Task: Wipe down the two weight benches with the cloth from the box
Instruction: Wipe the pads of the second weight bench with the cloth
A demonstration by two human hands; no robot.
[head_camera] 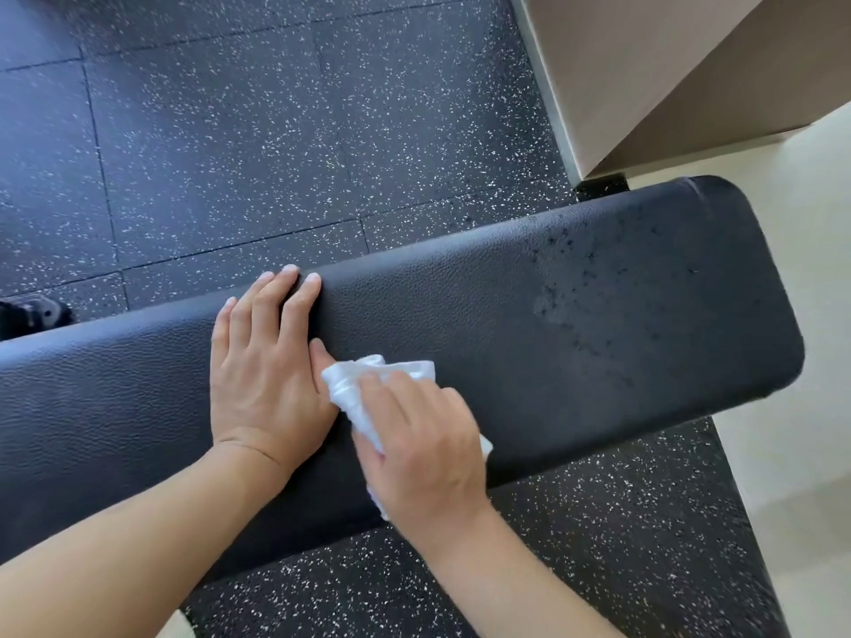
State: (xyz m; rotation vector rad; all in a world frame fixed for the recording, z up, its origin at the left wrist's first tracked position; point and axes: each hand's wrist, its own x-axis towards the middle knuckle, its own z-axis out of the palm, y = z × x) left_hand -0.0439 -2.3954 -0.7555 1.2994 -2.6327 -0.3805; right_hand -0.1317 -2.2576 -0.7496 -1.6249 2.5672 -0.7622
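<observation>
A black padded weight bench (575, 324) runs across the view from lower left to right. Dark droplets speckle its right end. My left hand (267, 356) lies flat on the pad, fingers straight and reaching the far edge. Beside it, my right hand (423, 439) presses a crumpled white cloth (364, 389) onto the pad, fingers curled over the cloth. Most of the cloth is hidden under that hand. No second bench and no box are in view.
Black speckled rubber floor tiles (230, 131) surround the bench. A beige wall corner (644, 76) rises at the upper right, with pale flooring (792, 453) along the right side. A dark metal part (32, 315) shows at the left edge.
</observation>
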